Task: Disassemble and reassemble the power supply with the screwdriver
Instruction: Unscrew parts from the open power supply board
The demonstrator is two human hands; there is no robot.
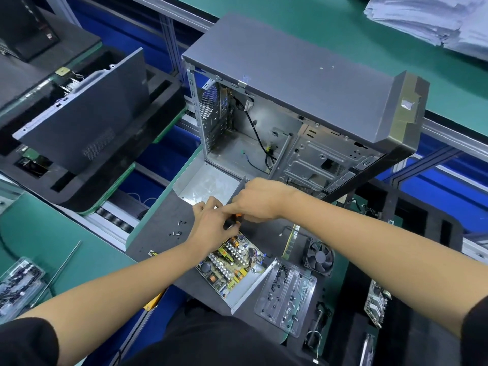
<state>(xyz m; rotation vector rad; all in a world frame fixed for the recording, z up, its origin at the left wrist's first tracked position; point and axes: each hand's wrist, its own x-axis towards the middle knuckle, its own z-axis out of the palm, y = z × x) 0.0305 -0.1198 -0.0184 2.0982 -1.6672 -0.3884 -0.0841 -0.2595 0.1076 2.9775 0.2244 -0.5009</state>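
Your left hand (211,223) and right hand (257,200) together grip the screwdriver (233,220) at twelve o'clock of the opened power supply (232,268); hold its stiff metal walls, since the exposed board looks fragile.

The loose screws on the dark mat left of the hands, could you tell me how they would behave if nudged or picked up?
The loose screws are tiny, dark and scattered, so they would probably roll or skitter if nudged. Against the dark mat they look easy to lose. Pinching one up would likely be fiddly, given how small they are beside the left hand.
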